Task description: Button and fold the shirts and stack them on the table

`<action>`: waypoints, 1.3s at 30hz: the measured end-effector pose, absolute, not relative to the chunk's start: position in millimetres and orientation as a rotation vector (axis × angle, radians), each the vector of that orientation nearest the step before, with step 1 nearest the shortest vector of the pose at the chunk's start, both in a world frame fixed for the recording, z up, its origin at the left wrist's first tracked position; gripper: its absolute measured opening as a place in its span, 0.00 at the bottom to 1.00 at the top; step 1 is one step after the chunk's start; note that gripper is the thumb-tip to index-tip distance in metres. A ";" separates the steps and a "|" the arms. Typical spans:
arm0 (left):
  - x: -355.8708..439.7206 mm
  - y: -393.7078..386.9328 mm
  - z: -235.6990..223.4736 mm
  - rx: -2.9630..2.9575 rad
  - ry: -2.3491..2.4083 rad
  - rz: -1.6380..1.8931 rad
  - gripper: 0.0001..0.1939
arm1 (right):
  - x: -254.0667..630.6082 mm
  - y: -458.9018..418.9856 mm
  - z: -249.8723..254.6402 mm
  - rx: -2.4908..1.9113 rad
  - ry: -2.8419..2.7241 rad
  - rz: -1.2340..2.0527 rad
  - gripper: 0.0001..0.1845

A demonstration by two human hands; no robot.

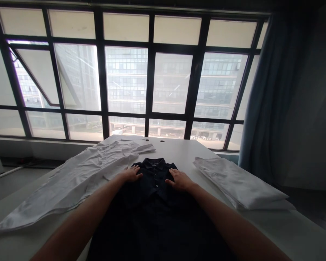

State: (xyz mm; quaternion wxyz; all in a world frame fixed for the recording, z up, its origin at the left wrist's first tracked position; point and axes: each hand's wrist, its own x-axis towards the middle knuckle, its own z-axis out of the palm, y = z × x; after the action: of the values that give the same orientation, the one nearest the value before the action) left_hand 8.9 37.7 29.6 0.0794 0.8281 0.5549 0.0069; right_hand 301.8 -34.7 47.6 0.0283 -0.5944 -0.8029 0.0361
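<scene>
A: A long window with dark frames (149,87) fills the far wall, an office building (125,72) shows through the glass, and a blue-grey curtain (271,90) hangs at its right end. Below it stands a white table (176,150). What's on it?

B: 3 pieces of cloth. A dark polo shirt (152,206) lies face up in the middle, its collar toward the far edge and its lower part running toward the near edge and out of view.

A: And the hands?

B: Both rest on the polo, palms down, just below the collar. The left hand (132,174) sits on one side of the button placket and the right hand (180,180) on the other, well apart from each other.

A: Is either grip closed?

B: No. Each grip is apart, the fingers spread flat on the fabric and clamped on nothing.

A: What lies beside the polo?

B: On the left side of the table, a wrinkled white shirt (70,181) is spread out just beside the polo, with one end reaching toward the near left corner. On the right side sits a flat stack of folded white cloth (236,183), near the polo but not touching it. What garment that is, I can't tell.

A: Anything at the far edge?

B: 2 round black holes (162,140) in the tabletop, just past the white shirt's upper end.
</scene>
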 end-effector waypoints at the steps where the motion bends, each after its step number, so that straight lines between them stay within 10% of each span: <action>1: 6.7 41.3 22.9 2.482 1.694 -0.008 0.34 | 304.0 -27.8 44.0 -1.881 -2.481 0.162 0.44; 6: 0.6 53.1 7.8 2.489 1.792 0.065 0.35 | 315.0 -7.7 24.4 -1.905 -2.441 0.265 0.54; 39: -21.4 -82.0 9.1 2.682 1.668 0.047 0.35 | 351.0 -118.6 11.4 -1.889 -2.434 0.237 0.37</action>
State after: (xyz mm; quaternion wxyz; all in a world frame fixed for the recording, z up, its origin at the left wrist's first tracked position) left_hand -21.4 -82.0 9.1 -0.0085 0.8491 0.5280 0.0149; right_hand 351.0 -118.6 11.4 0.0257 -0.6112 -0.7873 0.0767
